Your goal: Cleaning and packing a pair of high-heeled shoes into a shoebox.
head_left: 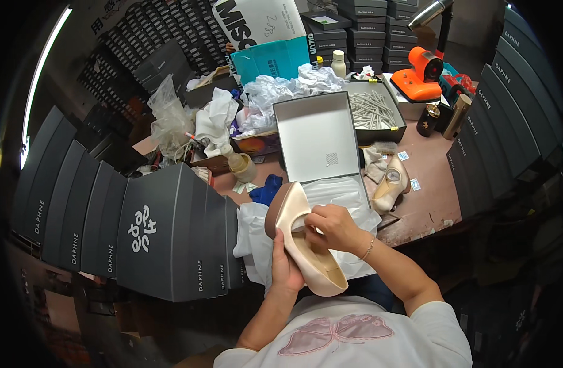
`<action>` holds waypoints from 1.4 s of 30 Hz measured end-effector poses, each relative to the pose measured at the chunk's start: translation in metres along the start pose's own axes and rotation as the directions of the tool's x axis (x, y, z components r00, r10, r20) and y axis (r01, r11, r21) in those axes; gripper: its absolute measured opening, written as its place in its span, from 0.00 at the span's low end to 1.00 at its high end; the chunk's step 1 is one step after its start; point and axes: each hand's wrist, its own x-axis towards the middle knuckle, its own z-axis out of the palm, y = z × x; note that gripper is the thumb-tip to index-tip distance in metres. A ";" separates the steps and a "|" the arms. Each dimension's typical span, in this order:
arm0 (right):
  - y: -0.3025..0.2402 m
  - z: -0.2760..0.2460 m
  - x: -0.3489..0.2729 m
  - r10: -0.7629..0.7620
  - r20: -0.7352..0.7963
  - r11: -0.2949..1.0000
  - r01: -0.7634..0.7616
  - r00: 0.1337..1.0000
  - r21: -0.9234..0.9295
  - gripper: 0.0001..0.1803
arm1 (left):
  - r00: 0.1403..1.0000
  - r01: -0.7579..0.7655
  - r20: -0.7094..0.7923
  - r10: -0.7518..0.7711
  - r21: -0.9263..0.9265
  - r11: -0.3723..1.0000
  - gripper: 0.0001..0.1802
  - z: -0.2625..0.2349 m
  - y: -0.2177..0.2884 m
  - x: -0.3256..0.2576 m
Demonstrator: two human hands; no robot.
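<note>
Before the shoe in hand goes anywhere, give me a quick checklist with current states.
1. Left hand supports the beige high-heeled shoe from below: ok.
2. Right hand on the shoe's upper: ok; what its fingers do there: cannot tell.
3. Open shoe box lid up, white tissue paper spread inside: ok.
4. Second beige shoe lies on the table beside the box, not packed: not ok.
5. Shoe surface clean: cannot tell.

cluttered pinkish worktable (428,184), stacked dark boxes (159,233) around, strip light (42,67) left, perhaps ceiling-mounted
</note>
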 end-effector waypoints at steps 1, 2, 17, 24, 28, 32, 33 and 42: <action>0.000 0.000 -0.004 0.032 -0.029 0.998 -0.030 0.999 0.061 0.09 | 1.000 -0.024 0.010 0.025 -0.023 0.999 0.35 -0.003 0.005 0.001; 0.000 -0.005 -0.010 0.091 -0.077 0.995 -0.087 0.993 0.055 0.08 | 0.999 -0.037 -0.038 0.036 -0.018 0.999 0.36 -0.002 0.013 0.000; 0.014 -0.009 -0.037 0.281 0.072 0.815 -0.198 0.957 -0.544 0.10 | 1.000 -0.025 0.016 0.026 -0.056 0.998 0.35 -0.038 0.027 0.004; -0.009 0.034 -0.004 -0.122 0.147 0.910 0.170 0.981 -0.378 0.08 | 0.999 0.027 -0.020 -0.026 0.069 0.997 0.37 -0.012 -0.010 -0.010; -0.002 0.042 -0.006 -0.181 0.143 0.894 0.223 0.973 -0.389 0.07 | 1.000 0.000 0.027 0.000 0.001 1.000 0.36 -0.020 -0.008 -0.009; -0.027 0.013 -0.030 -0.163 0.165 0.904 0.214 0.973 -0.370 0.09 | 0.991 -0.107 -0.069 0.113 0.087 0.990 0.33 -0.026 0.014 0.002; -0.027 0.003 -0.037 -0.127 0.080 0.908 0.148 0.989 -0.393 0.09 | 0.991 -0.111 -0.071 0.117 0.083 0.990 0.33 -0.026 0.021 0.004; -0.035 -0.011 -0.017 0.443 0.403 -0.084 -0.411 0.800 0.908 0.34 | 0.956 -0.241 0.210 0.206 0.160 0.957 0.39 -0.031 0.000 0.006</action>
